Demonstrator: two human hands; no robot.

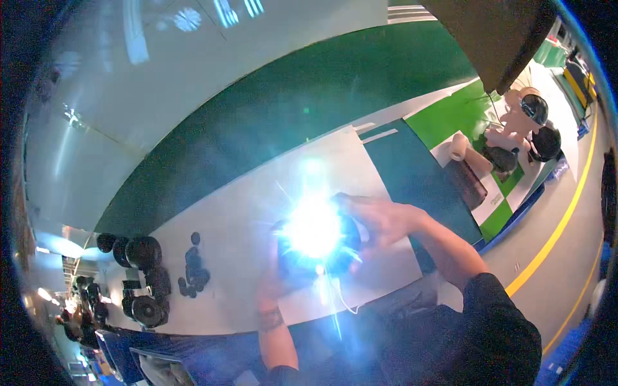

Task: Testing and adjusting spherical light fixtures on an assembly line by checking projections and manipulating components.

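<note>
A blue-white glare covers the middle of a dark round object point(293, 262) above the white tabletop point(238, 283). What kind of object it is, I cannot make out. My right hand point(384, 220) lies against its right side, with the fingers curved over the far edge. On the near left side is my left hand point(273, 283); its fingers are washed out by the light. A thin white cord point(347, 305) hangs below the object on the near side.
Several black round parts point(145, 253) stand at the left end of the table, with smaller dark discs point(193, 273) beside them. To the right, a brown cylinder point(467, 185) and a pale roll point(473, 157) lie by a green mat point(444, 119). Blue bins point(138, 357) sit at lower left.
</note>
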